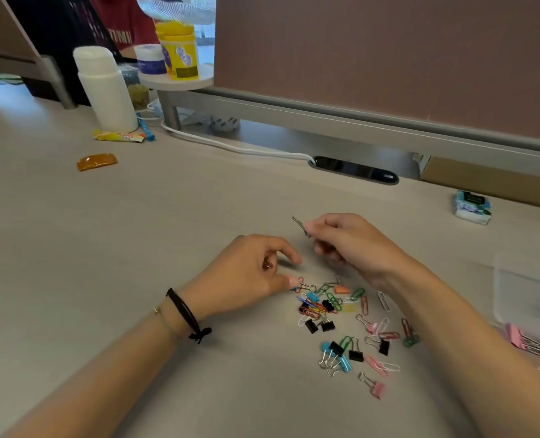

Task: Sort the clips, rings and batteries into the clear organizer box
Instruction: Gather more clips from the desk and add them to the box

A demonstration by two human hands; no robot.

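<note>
Step in hand: picking clips out of the loose heap, judged from the present layout. The right hand (346, 240) is raised above the table (136, 248), its grip narrow, thumb and forefinger pinching a paper clip (300, 225). The clip's long axis runs diagonally, its free end pointing up and to the left, away from the person; the lower end is hidden in the fingers.

The left hand (249, 273) rests low beside the heap of mixed clips (341, 314), fingers curled. A small metallic item shows between them; whether it is a ring or a clip cannot be told.

The heap holds paper clips and binder clips in several colours, lying at all angles just near the person's side of both hands. The clear organizer box (527, 289) sits at the right edge, well apart from the raised clip.

Next move, as judged: carry the clip rightward to the box and release it into a clip compartment. No batteries are visible.
</note>
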